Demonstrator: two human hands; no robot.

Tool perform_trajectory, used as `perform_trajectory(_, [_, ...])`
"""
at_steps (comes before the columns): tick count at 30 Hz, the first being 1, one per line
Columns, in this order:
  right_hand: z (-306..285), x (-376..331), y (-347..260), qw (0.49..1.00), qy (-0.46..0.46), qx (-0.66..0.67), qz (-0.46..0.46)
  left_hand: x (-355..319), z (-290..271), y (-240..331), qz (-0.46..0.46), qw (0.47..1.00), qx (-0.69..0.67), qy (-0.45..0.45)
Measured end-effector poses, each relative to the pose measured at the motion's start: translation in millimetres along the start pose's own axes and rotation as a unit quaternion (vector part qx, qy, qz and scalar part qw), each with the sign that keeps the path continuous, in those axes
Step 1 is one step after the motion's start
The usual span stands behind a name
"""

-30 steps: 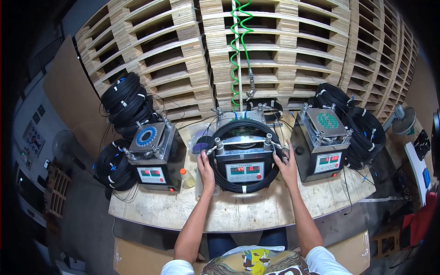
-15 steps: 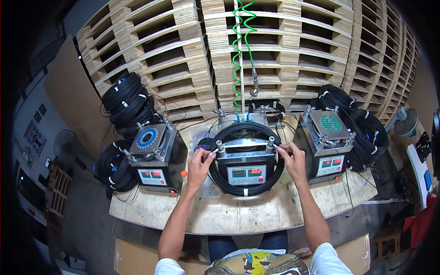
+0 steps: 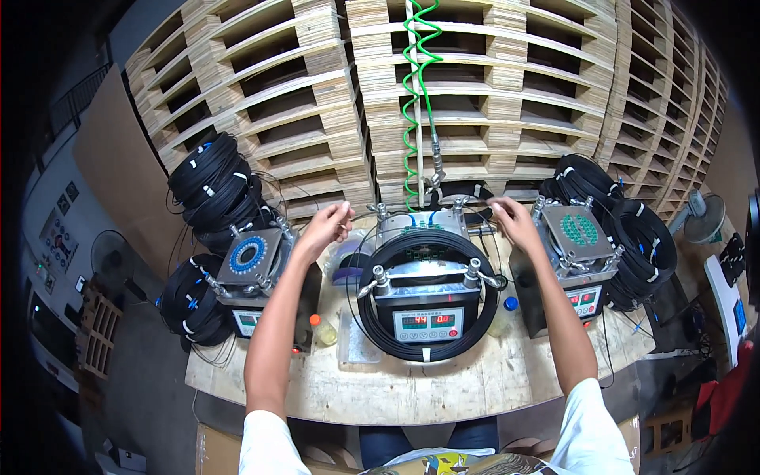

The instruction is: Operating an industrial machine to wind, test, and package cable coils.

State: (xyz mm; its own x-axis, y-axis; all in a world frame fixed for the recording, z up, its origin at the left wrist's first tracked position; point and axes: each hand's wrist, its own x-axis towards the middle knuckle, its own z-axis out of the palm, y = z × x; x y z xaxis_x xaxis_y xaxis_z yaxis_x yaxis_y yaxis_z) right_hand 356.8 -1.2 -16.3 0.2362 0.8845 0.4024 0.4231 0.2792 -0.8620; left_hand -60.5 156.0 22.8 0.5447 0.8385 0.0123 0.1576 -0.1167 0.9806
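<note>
My left hand [image 3: 328, 231] is raised beside the far left clamp post [image 3: 382, 211] of the middle bench machine [image 3: 425, 317], fingers half curled and apart, with nothing visible in them. My right hand [image 3: 516, 224] reaches toward the far right clamp post [image 3: 459, 206], its fingers loosely bent and holding nothing I can see. A gap shows between each hand and its post. A coil of black cable [image 3: 489, 324] rings the machine, leaning around its lit front panel. Two near clamp posts with knurled tops and side levers stand on a metal bar across the top.
Similar machines stand left [image 3: 252, 261] and right [image 3: 578, 229], with black cable coils [image 3: 210, 178] behind them. A small orange-capped bottle [image 3: 324, 331] and a blue-capped bottle [image 3: 507, 313] flank the middle machine. Green spiral air hoses [image 3: 427, 71] hang before stacked wooden pallets [image 3: 317, 95].
Both hands have left the levers of the near clamp posts and moved up and away toward the far posts. The middle machine's display has changed. The view has shifted slightly.
</note>
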Motion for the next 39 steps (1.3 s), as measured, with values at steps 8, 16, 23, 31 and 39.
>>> perform_trajectory(8, [47.8, 87.8, 46.7, 0.972, -0.134, 0.097, 0.169, 93.5, 23.3, -62.9, -0.08, 0.979, -0.184, -0.038])
perform_trajectory(16, [41.9, 82.2, 54.3, 0.969, -0.113, 0.158, 0.155, 85.6, 42.5, -68.6, 0.003, 0.978, -0.205, 0.036])
perform_trajectory(23, [23.3, 30.8, 8.1, 0.948, -0.055, 0.192, 0.247, 17.5, 60.1, -24.3, -0.125, 0.984, -0.121, 0.039])
perform_trajectory(31, [20.3, -23.1, -61.9, 0.967, -0.186, 0.087, 0.15, -50.8, 52.1, -1.5, -0.071, 0.982, -0.102, -0.143])
perform_trajectory(39, [43.6, 18.7, 18.2, 0.989, -0.018, -0.071, 0.129, -25.0, 77.4, 3.0, -0.089, 0.989, -0.026, -0.112])
